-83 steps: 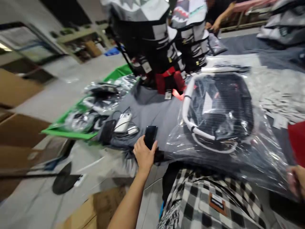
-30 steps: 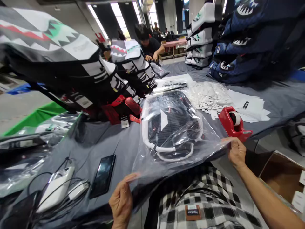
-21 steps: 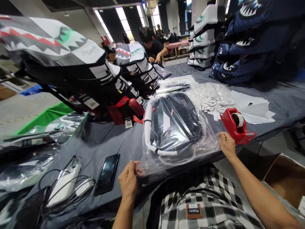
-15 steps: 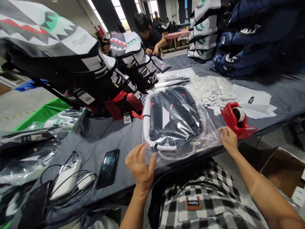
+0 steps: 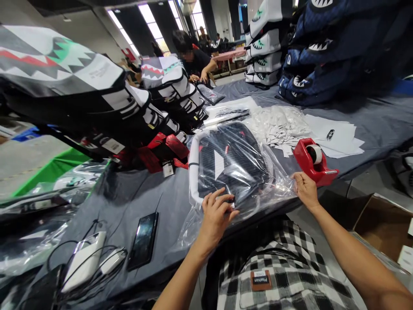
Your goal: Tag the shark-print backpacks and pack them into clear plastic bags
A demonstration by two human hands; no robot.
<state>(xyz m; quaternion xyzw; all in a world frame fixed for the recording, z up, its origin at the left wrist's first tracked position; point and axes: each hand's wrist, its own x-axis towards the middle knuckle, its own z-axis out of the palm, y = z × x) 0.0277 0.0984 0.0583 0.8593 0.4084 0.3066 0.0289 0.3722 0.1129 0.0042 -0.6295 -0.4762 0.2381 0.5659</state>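
Observation:
In front of me lies a black backpack (image 5: 240,161) with a white edge, inside a clear plastic bag (image 5: 277,183). My left hand (image 5: 217,213) rests on the near edge of the bagged backpack, its fingers spread over the plastic. With finger and thumb, my right hand (image 5: 306,189) pinches the plastic at the bag's right corner. Just beyond that hand stands a red tape dispenser (image 5: 311,161) with a roll of tape in it.
Stacks of shark-mouth backpacks (image 5: 97,82) rise at the left, with navy ones (image 5: 316,64) at the back right. Small white tags (image 5: 280,127) lie behind the bag. A phone (image 5: 143,239) and a white power bank (image 5: 84,260) with cables sit left. Across the table, a person (image 5: 196,60) works.
My left hand has moved right and come down onto the plastic over the backpack. A flap of plastic now spreads out at the bag's left. My right hand keeps its pinch.

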